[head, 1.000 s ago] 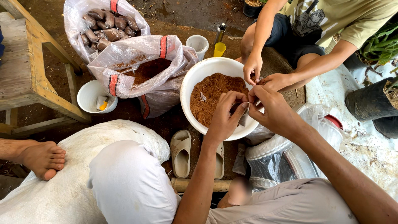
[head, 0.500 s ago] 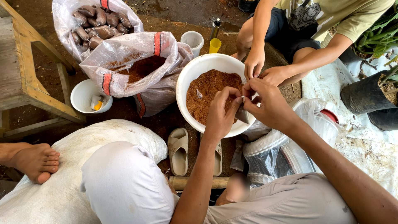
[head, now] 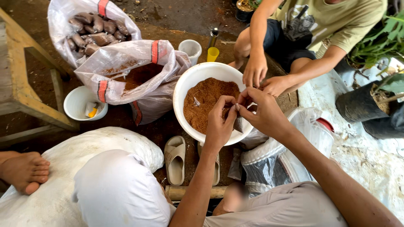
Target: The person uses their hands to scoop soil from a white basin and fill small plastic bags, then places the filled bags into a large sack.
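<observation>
Head view: small dark plastic bag [head: 236, 122] pinched at its mouth over the white bowl [head: 185, 86] of brown soil, left hand [head: 219, 124] and right hand [head: 261, 112] both closed on it, wrists bent inward. Mouth is best held spread (fingertips only), kept above the bowl. Co-worker's hands [head: 255, 69] rest at the far rim.

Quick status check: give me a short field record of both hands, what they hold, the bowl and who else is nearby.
left hand: pinching the top of a small dark bag
right hand: pinching the same bag, opposite side
bag position: over the white bowl's near rim
bowl contents: brown soil
other person's hands: at the bowl's far rim
left of bowl: open plastic sack of soil
</observation>
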